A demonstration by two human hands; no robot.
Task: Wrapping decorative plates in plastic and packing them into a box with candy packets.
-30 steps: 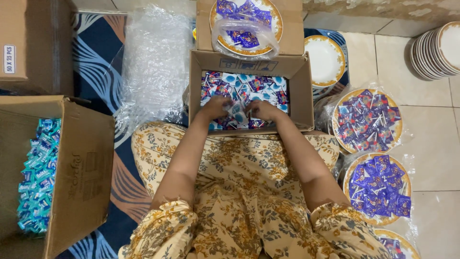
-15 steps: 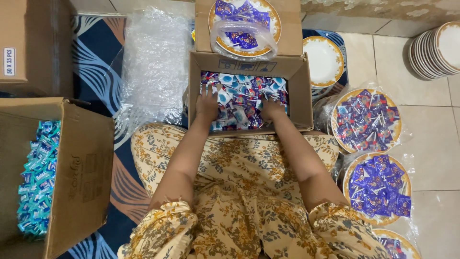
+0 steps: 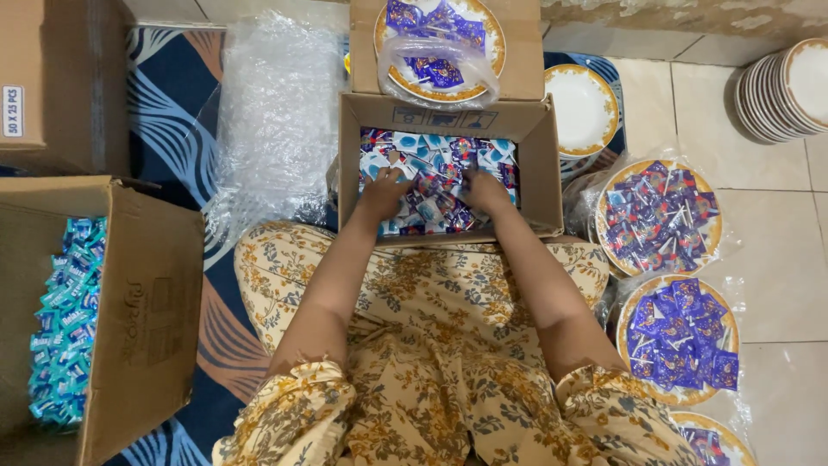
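Since the wrapped lollipops [image 3: 435,185] look light and crinkly-slick, pinch sticks; your left hand [image 3: 385,192] and right hand [image 3: 483,192] curl among them, grip unclear.

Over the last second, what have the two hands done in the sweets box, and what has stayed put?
The left hand and right hand were together at the box's near edge, spread apart deeper among the wrapped sweets, and have now drawn partly inward again. Whether either has closed on any sweets cannot be told. The cardboard box, the bagged plates of sweets, the plate stack and the box of blue sweets have not moved.
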